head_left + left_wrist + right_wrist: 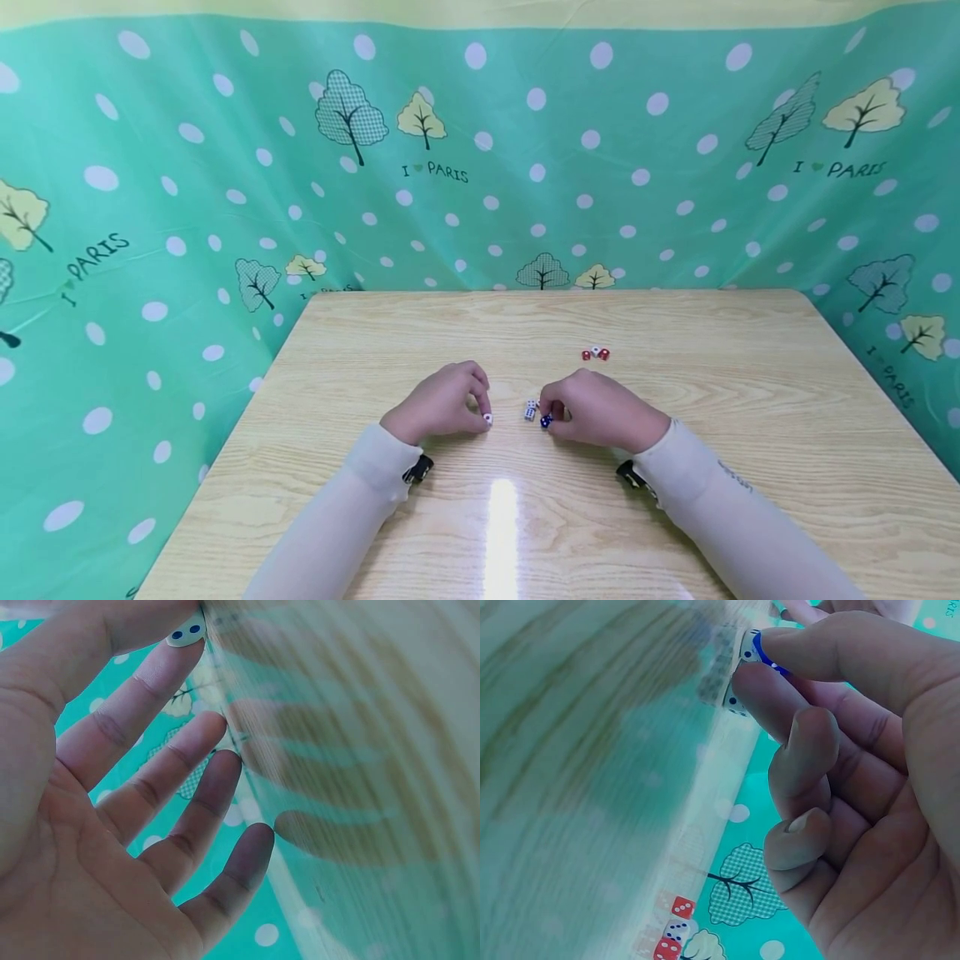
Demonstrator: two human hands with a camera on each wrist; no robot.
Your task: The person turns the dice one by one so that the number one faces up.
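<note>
Between thumb and index finger, my left hand (444, 406) pinches a white die (488, 419) at the tabletop. In the left wrist view this die (186, 631) shows two dark pips, and the other fingers are spread. My right hand (600, 410) pinches a dark blue die (546, 422) with thumb and index finger; the remaining fingers are curled toward the palm. Just left of the blue die sit white dice (530, 413) with blue pips, close together. The right wrist view shows the blue die (763, 649) partly covered by the fingertips, right beside a white die (735, 700).
Farther back on the wooden table (420, 333), a red die (587, 356), a white die (596, 351) and another red die (604, 355) sit in a small group. A green dotted cloth (525, 125) hangs behind and along both sides of the table.
</note>
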